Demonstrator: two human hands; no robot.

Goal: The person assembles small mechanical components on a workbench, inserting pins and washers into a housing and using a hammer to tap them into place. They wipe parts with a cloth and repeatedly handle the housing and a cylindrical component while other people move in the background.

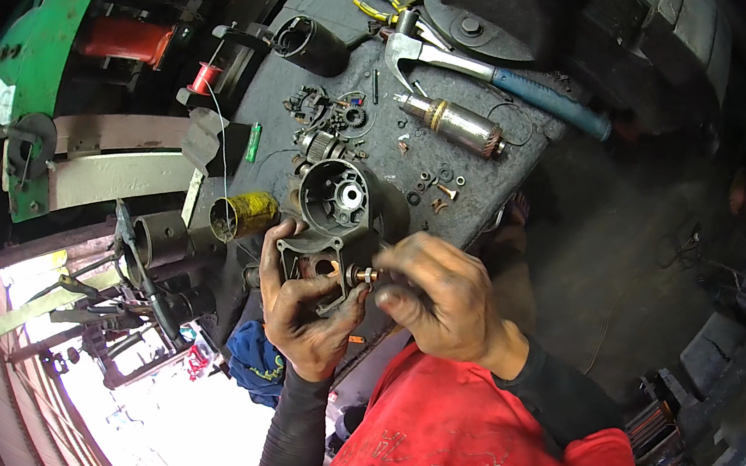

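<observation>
My left hand (308, 318) grips the open square end of a grey cast metal motor housing (358, 222), thumb and fingers wrapped round its lower part. The housing rests at the bench's near edge, its round opening facing up. From the side of its square end sticks out a copper-coloured terminal bolt (367, 275) with a nut on it. Right beside that bolt is my right hand (444, 302), fingers bent and smeared by motion; whether they grip the bolt's end cannot be made out. A copper-coloured part shows inside the square opening.
On the dark bench (517, 162) lie a blue-handled claw hammer (504, 77), yellow-handled pliers (377, 12), a motor armature (451, 124), gears (323, 145) and several small washers and bolts. A yellow can (249, 215) stands left of the housing; a dark cylinder (312, 46) sits further back.
</observation>
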